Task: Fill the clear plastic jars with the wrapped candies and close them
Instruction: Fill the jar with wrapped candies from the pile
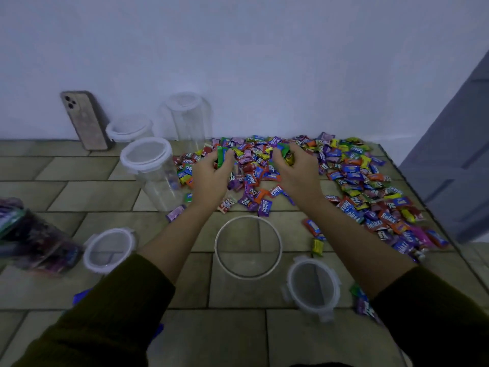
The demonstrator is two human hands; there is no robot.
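The wrapped candies (312, 176) lie in a wide loose heap on the tiled surface (79, 197), running from the far edge by the wall down along the right edge; both hands are in the heap's far-left part; left hand (211, 173) is curled round a few candies, a green wrapper showing betw. fingers and thumb; right hand (293, 170) is cupped over and clutching several more, green and yellow wrappers poking out at the fingertips; forearms bare, dark sleeves pushed back; an open jar (248, 247), no lid, empty, stands just near of the heap betw. the two forearms; a loose lid (313, 288) lies to its right, nr the near-right part of the surface; another lidded jar or lid (109, 250) sits to its left, can't tell which; a lidded empty jar (153, 170) stands left of the heap, touching its edge; two more clear jars (185, 115) stand at the far edge against the wall; a phone (86, 120) leans on the wall at far left; a bag of candies (34, 237) lies at the left edge.
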